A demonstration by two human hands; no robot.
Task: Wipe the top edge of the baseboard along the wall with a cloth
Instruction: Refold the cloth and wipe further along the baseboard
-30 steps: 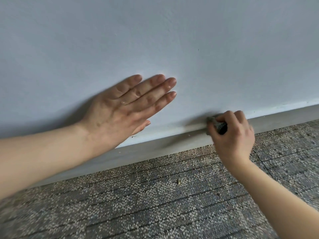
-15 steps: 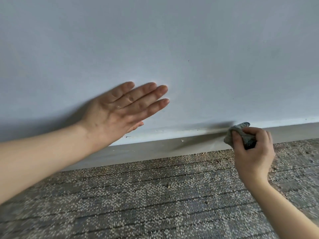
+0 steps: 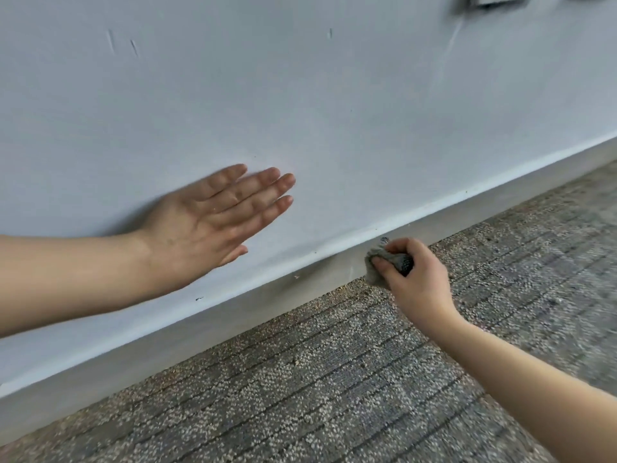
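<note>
A grey baseboard [image 3: 233, 312] runs diagonally along the foot of the pale wall [image 3: 300, 95], rising toward the right. My right hand [image 3: 414, 279] is closed around a bunched grey cloth [image 3: 384, 259], which sits against the baseboard's face, just below its top edge. My left hand [image 3: 213, 222] lies flat on the wall above the baseboard, fingers straight and together, holding nothing.
Grey speckled carpet [image 3: 334, 396] covers the floor up to the baseboard. A blurred wall fixture [image 3: 494, 0] shows at the top right edge. Small scuff marks [image 3: 133, 46] dot the wall at upper left.
My right hand has carried the cloth rightward along the baseboard and it now sits slightly lower on its face. The view has tilted and pulled back. My left hand stays flat on the wall.
</note>
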